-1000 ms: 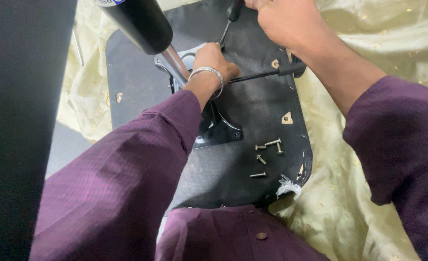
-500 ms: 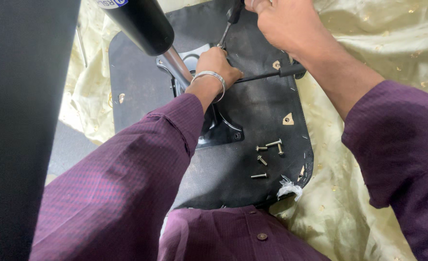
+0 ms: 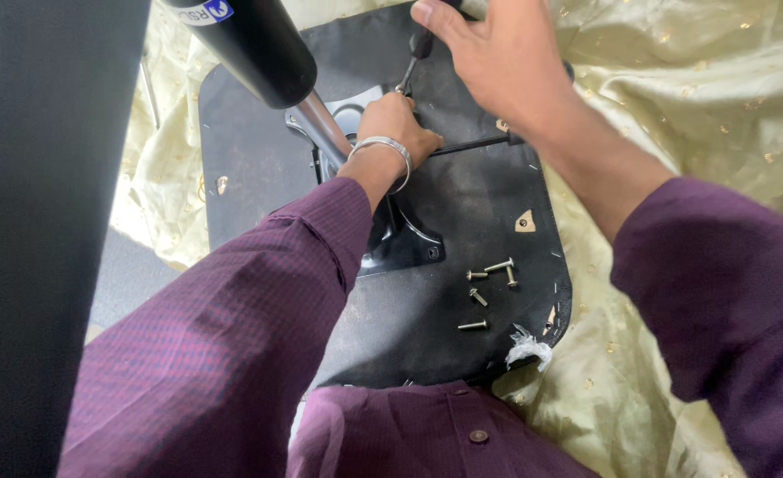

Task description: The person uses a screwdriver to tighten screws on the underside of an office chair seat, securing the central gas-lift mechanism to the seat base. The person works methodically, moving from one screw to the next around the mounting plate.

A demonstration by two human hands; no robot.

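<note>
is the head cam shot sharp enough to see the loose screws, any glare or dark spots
Head view: soft even light; the loose screws on the black seat base are sharp and countable. Mild sheen on the black cylinder and the bracelet. The dark panel at left is featureless; the right hand and left hand look crisp.

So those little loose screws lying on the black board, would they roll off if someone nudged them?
The screws would probably roll only in short arcs, since each has a wider head at one end. They look like bare metal, so likely stiff and a bit slippery to pinch. The black board they lie on looks roughly level and matt, so they would probably stay on it.
</note>
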